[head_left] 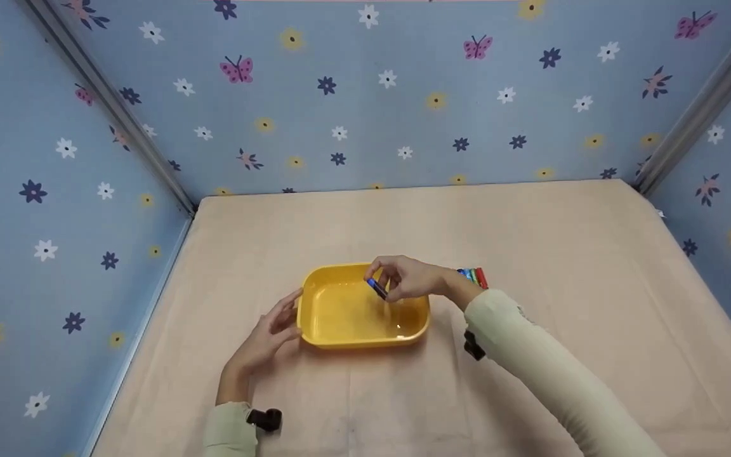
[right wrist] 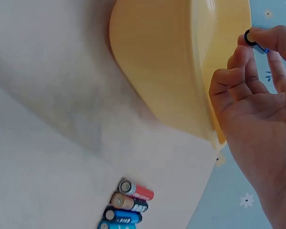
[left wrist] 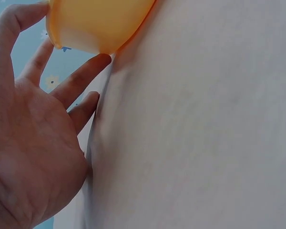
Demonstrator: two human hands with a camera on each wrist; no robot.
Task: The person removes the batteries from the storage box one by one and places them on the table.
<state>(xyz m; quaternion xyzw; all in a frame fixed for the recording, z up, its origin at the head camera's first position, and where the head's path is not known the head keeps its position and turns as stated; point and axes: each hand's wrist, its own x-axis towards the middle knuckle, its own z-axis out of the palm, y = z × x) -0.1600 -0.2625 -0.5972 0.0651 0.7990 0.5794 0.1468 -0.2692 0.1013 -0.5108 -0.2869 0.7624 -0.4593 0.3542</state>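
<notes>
A yellow plastic basin stands on the cloth-covered table. My left hand is at its left end, fingers spread and fairly straight, fingertips touching the outer wall and rim. In the left wrist view, the basin lies against the fingertips of that hand. Above the basin's right part, my right hand pinches a blue and black battery between thumb and fingers, tilted. The right wrist view shows the battery's end at the fingertips. No other thing shows inside the basin's visible part.
Several batteries, red, copper-and-black and blue, lie side by side right of the basin, partly hidden by my right forearm in the head view. A beige cloth covers the table. Blue flowered panels enclose its back and sides.
</notes>
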